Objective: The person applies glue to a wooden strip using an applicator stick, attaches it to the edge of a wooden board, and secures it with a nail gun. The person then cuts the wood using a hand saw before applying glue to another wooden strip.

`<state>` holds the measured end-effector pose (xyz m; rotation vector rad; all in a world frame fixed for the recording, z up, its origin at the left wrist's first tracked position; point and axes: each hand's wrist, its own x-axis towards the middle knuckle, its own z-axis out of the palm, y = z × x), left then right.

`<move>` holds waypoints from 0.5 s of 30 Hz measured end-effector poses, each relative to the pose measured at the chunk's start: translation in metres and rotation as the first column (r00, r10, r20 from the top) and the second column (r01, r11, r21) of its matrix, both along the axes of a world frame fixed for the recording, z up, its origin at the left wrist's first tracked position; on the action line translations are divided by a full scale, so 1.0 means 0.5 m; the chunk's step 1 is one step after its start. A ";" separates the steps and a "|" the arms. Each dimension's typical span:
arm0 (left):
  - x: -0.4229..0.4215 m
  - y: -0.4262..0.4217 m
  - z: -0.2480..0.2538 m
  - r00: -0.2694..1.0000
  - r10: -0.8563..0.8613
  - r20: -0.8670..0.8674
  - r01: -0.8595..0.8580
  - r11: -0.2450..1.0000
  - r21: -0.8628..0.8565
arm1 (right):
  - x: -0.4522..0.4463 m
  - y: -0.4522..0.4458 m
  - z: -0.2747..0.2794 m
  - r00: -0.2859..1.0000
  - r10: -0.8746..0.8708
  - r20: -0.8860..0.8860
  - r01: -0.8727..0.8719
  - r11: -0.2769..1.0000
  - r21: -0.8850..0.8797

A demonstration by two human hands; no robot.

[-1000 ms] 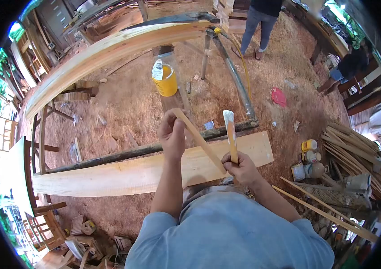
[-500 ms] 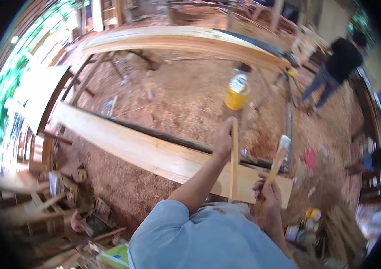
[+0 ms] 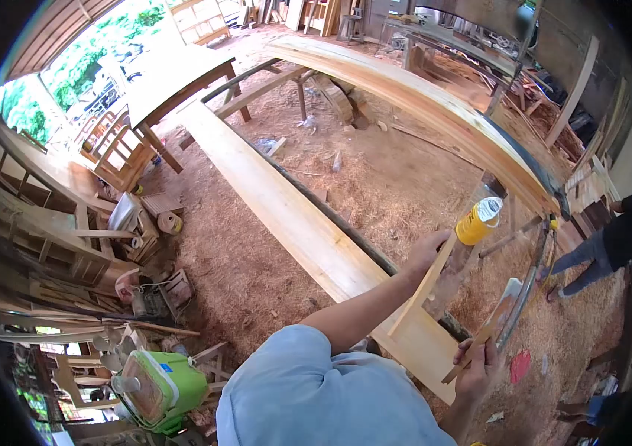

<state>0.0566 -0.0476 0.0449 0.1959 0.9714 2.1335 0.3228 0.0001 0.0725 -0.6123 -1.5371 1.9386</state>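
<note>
My left hand (image 3: 426, 253) is closed round the far end of a narrow wooden strip (image 3: 421, 290), which slants back toward my body above a long pale plank (image 3: 286, 215). Just beyond that hand is a yellow can (image 3: 475, 223) with a whitish top; what it rests on is unclear. Low on the right, my right hand (image 3: 476, 366) grips a flat wooden stick (image 3: 496, 320) with a whitish far end. This stick points away from me, near the plank's right end. Between the two hands the plank's pale surface shows.
A thick long board (image 3: 405, 97) lies across the far side of the frame. A pale table (image 3: 174, 82) and wooden chair (image 3: 122, 152) stand far left. A green cooler box (image 3: 163, 390) is at lower left. Someone in dark clothes (image 3: 613, 238) stands at right. Shavings cover the ground.
The view has swung left and sharpened, bringing the green cooler box fully into sight. Hands, strip and can now appear further right in the frame. Both hands keep their holds.
</note>
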 end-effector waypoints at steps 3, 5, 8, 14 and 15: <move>-0.009 -0.012 -0.019 0.930 0.000 -0.368 -0.037 0.995 -0.092 | -0.002 -0.018 0.012 0.995 0.034 0.096 -0.036 0.999 0.020; -0.004 -0.027 0.005 0.962 -0.078 -0.263 0.007 0.965 -0.261 | -0.008 -0.029 0.025 0.980 0.044 0.193 -0.050 0.998 0.025; -0.028 0.008 -0.076 0.990 -0.072 0.124 0.078 0.996 -0.042 | -0.010 -0.020 -0.003 0.982 0.054 0.183 -0.047 0.998 -0.043; 0.039 0.085 -0.144 0.910 -0.285 -0.301 0.231 0.952 -0.204 | 0.048 0.027 0.030 0.976 -0.179 0.123 0.183 0.983 -0.021; 0.070 0.124 -0.165 0.917 -0.284 -0.281 0.227 0.950 -0.216 | 0.076 0.048 0.037 0.961 -0.246 0.129 0.251 0.968 -0.024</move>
